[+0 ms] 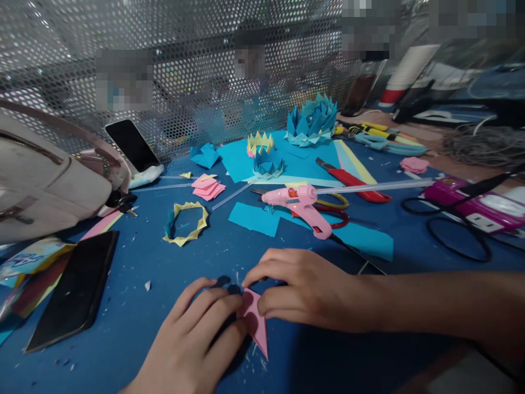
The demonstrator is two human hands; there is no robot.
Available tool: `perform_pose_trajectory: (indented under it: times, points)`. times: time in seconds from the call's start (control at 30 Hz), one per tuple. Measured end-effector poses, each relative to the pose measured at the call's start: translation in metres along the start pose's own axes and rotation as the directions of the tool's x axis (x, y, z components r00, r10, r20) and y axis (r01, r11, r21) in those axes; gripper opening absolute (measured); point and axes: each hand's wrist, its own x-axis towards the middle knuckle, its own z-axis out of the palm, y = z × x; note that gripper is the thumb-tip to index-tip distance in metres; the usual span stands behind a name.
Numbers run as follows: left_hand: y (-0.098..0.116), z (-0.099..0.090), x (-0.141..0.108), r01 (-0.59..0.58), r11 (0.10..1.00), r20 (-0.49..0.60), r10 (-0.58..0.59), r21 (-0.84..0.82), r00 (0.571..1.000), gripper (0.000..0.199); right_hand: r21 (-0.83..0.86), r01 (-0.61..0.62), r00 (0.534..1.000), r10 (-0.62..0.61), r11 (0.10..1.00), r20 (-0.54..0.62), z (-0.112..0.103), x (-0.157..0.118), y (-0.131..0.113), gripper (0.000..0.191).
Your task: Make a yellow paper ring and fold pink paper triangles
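A small folded piece of pink paper (255,316) lies on the blue table between my hands, its pointed end toward me. The fingertips of my left hand (200,328) press its left edge. From the right, my right hand (305,290) pinches its upper part between thumb and index finger. Beyond my hands rests a pink glue gun (293,198) with a long clear glue stick in its back. A ring of folded yellow paper (191,238), partly blue, sits farther left. Behind it is a stack of pink paper squares (208,187).
Scissors (342,216) lie under the glue gun, over blue paper strips (254,219). A red-handled cutter (356,185) and blue paper flower (311,120) stand farther back. Left are a dark phone (76,290), another propped phone (132,145) and a bag (45,175). A purple power strip (476,202) is right.
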Motion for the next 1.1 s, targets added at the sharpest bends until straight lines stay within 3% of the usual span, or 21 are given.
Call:
perform_pose_trajectory:
  times: [0.2, 0.3, 0.4, 0.5, 0.67, 0.8, 1.1]
  points:
    - [-0.003, -0.007, -0.001, 0.061, 0.996, 0.165, -0.049, -0.068, 0.985, 0.025, 0.025, 0.031, 0.999, -0.031, 0.999, -0.011, -0.003, -0.002, 0.002, 0.022]
    - [-0.004, -0.004, -0.002, 0.084, 0.987, 0.128, -0.066, -0.137, 0.99, 0.024, 0.066, 0.036, 0.999, -0.034, 0.997, -0.032, -0.002, -0.002, 0.002, 0.021]
    - [-0.005, -0.001, -0.002, 0.035, 0.988, 0.062, -0.026, -0.149, 0.998, 0.025, 0.053, 0.046, 0.998, -0.044, 0.998, -0.038, -0.002, -0.003, 0.002, 0.023]
    - [-0.004, -0.003, 0.001, 0.029, 0.994, 0.099, -0.019, -0.109, 0.995, 0.023, 0.01, 0.033, 0.999, -0.032, 0.999, -0.04, 0.0, -0.004, 0.002, 0.026]
    - [0.0, -0.011, 0.005, 0.166, 0.984, 0.154, -0.156, -0.058, 0.976, 0.018, 0.055, 0.044, 0.998, -0.041, 0.998, -0.051, 0.001, -0.005, 0.005, 0.026]
    - [-0.004, -0.01, 0.002, 0.116, 0.988, 0.159, -0.1, -0.098, 0.982, 0.013, 0.094, 0.093, 0.995, -0.091, 0.991, -0.028, -0.001, -0.002, 0.006, 0.018]
    - [-0.006, -0.007, 0.012, 0.038, 0.981, 0.084, -0.023, -0.189, 0.996, 0.018, -0.023, 0.141, 0.99, -0.14, 0.99, 0.029, -0.001, -0.002, 0.002, 0.024]
